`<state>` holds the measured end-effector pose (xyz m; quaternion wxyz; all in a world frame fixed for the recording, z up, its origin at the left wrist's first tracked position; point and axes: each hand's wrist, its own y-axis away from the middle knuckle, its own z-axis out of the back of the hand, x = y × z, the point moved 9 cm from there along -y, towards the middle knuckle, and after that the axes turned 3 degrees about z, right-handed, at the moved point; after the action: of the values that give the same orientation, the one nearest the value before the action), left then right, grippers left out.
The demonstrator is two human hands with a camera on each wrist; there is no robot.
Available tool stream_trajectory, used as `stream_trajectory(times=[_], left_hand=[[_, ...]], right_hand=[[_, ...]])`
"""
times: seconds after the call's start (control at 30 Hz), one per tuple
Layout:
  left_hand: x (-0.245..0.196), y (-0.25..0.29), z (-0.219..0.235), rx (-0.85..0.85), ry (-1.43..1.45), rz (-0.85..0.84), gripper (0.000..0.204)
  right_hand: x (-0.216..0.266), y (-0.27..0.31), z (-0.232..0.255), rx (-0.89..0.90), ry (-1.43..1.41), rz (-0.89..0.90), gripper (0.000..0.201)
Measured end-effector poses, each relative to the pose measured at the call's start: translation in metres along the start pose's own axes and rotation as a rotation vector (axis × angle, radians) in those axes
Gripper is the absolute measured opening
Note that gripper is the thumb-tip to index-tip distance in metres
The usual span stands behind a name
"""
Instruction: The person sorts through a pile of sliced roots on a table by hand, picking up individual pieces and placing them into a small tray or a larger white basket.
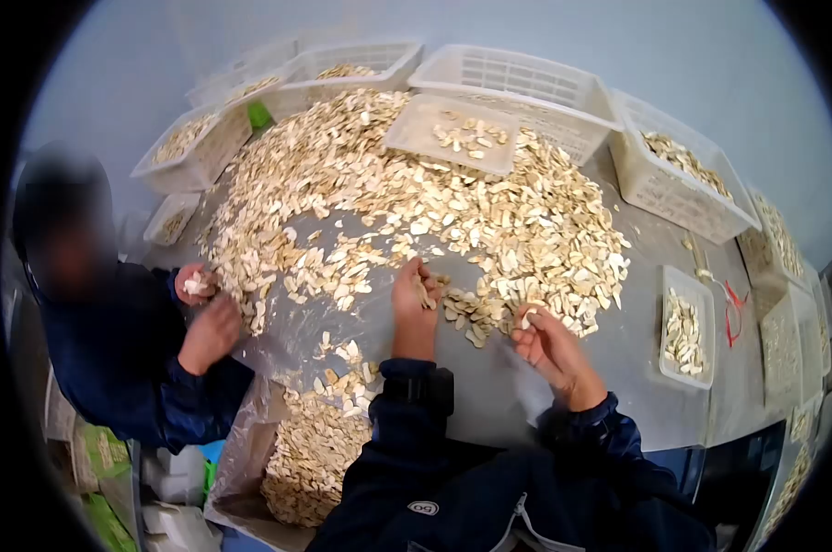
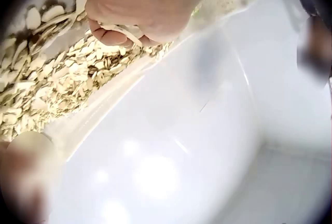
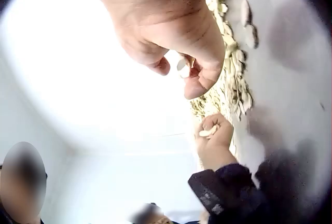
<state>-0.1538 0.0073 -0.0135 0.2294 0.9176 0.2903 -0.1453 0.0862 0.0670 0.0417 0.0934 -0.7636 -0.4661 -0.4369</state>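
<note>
My left hand [image 1: 414, 304] is near the middle of the grey table [image 1: 471, 386], its fingers curled round pale dried slices [image 2: 126, 33], seen from close by in the left wrist view. To its right, my right hand [image 1: 558, 354] pinches a pale slice [image 3: 183, 67] between thumb and fingers. A small heap of loose slices [image 1: 476, 313] lies on the tabletop between both hands. Beyond them spreads a large pile of the same slices [image 1: 333, 175], reaching close to the fingertips of my right hand.
White plastic baskets [image 1: 600, 92] line the back. A shallow tray [image 1: 402, 138] sits on the pile; another tray [image 1: 701, 375] lies at right near red string [image 1: 733, 317]. A plastic-lined box [image 1: 236, 474] of slices stands at the front left. Another person's hands [image 1: 213, 333] handle slices at left.
</note>
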Motion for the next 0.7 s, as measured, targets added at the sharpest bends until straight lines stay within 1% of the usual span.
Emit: stream_trajectory(times=[0.03,0.07,0.1,0.13,0.17,0.23,0.27,0.3,0.33,0.4,0.47,0.5,0.53,0.57,0.6,0.63,0.7], left_hand=[[0.007,0.008,-0.011,0.025,-0.051,0.007,0.007],[0.018,0.018,-0.018,-0.007,-0.153,0.015,0.01],[0.028,0.035,-0.035,0.014,-0.269,-0.004,0.012],[0.042,0.054,-0.049,0.029,-0.386,-0.03,0.013],[0.056,0.068,-0.056,0.04,-0.503,-0.06,0.015],[0.085,0.094,-0.071,0.152,-0.976,-0.3,0.021],[0.089,0.121,-0.098,0.268,-1.269,-0.557,0.02],[0.096,0.153,-0.128,0.388,-1.552,-0.821,0.018],[0.095,0.172,-0.143,0.439,-1.549,-0.943,0.017],[0.098,0.203,-0.165,0.547,-1.53,-1.182,0.014],[0.079,0.191,-0.158,0.471,-1.57,-1.145,0.013],[0.066,0.181,-0.151,0.434,-1.593,-1.125,0.013],[0.055,0.155,-0.129,0.312,-1.661,-1.03,0.02],[0.047,0.143,-0.122,0.292,-1.748,-1.019,0.021],[0.039,0.132,-0.12,0.27,-1.832,-1.008,0.022],[0.035,0.121,-0.118,0.251,-1.918,-0.995,0.023],[0.043,0.103,-0.117,0.367,-2.007,-0.997,0.023]], right_hand=[[-0.011,0.007,0.001,-0.016,-0.074,-0.035,0.027],[-0.022,0.013,-0.001,-0.029,-0.153,-0.068,0.03],[-0.03,0.016,-0.004,-0.036,-0.235,-0.103,0.032],[-0.035,0.021,-0.009,-0.025,-0.254,-0.131,0.039],[-0.041,0.021,-0.012,0.034,-0.329,-0.154,0.041],[-0.053,0.021,-0.018,0.164,-0.469,-0.212,0.043],[-0.05,0.021,-0.013,0.079,-0.465,-0.18,0.046],[-0.038,0.023,-0.017,0.056,-0.483,-0.094,0.044],[-0.011,0.038,-0.022,0.043,-0.219,0.121,0.042],[-0.001,0.042,-0.015,0.039,-0.224,0.172,0.038],[-0.035,0.021,0.005,0.062,-0.753,-0.178,0.035],[-0.033,0.016,0.008,0.049,-0.789,-0.166,0.034],[-0.032,0.012,0.012,0.032,-0.829,-0.154,0.032],[-0.03,0.008,0.015,0.013,-0.864,-0.142,0.031],[-0.019,0.011,0.007,0.087,-0.879,-0.149,0.026],[-0.013,0.011,0.009,0.104,-0.885,-0.142,0.024],[-0.003,0.008,0.013,0.136,-0.9,-0.122,0.02]])
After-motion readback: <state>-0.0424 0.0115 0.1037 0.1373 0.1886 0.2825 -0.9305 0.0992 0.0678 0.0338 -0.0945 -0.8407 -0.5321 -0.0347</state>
